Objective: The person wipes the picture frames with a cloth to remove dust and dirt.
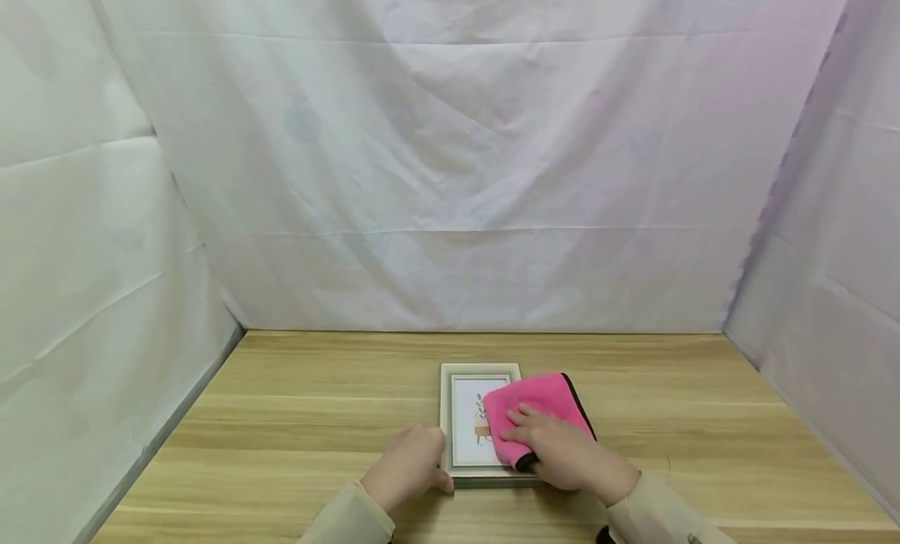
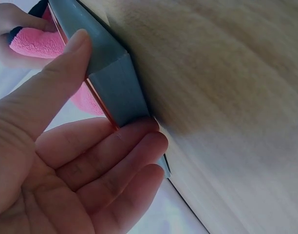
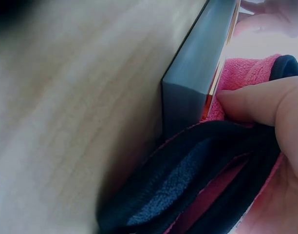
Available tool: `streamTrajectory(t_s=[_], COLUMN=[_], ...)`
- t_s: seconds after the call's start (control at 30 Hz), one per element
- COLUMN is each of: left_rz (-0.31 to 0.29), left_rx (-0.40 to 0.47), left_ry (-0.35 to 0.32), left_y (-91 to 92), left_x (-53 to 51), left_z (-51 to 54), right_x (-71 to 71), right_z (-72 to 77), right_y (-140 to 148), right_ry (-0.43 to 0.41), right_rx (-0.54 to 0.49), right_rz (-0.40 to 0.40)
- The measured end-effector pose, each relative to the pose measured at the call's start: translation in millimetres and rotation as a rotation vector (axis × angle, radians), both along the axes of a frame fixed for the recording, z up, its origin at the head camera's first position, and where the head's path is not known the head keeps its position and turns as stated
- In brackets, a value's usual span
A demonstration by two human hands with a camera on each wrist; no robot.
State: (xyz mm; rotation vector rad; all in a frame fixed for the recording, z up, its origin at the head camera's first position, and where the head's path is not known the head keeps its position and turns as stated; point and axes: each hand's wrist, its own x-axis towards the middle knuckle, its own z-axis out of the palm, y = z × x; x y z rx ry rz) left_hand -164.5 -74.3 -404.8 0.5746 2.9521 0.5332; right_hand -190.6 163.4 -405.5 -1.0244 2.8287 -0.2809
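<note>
A picture frame (image 1: 446,419) with a pale rim and a plant print lies flat on the wooden table. At its near left corner my left hand (image 1: 411,464) grips the edge, the thumb on the near side and the fingers along the left side, as the left wrist view shows. A folded pink cloth (image 1: 555,391) with black edging covers the right part of the picture. My right hand (image 1: 562,449) holds this cloth against the frame, fingers over the top. In the right wrist view the thumb (image 3: 256,102) lies on the cloth beside the frame's edge.
The wood-grain table (image 1: 295,403) extends around the frame on all sides. White cloth sheets (image 1: 450,177) hang behind the table and along its left and right sides.
</note>
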Motion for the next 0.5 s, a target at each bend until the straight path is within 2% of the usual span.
streamTrajectory(t_s=[0.5], left_rz=[-0.002], left_rx=[0.005], left_ry=[-0.02], left_y=[-1.5], left_x=[-1.0], left_z=[-1.1], right_x=[-23.0], right_z=[-2.7], right_y=[-5], right_ry=[-0.044], right_rx=[0.018], right_rz=[-0.087])
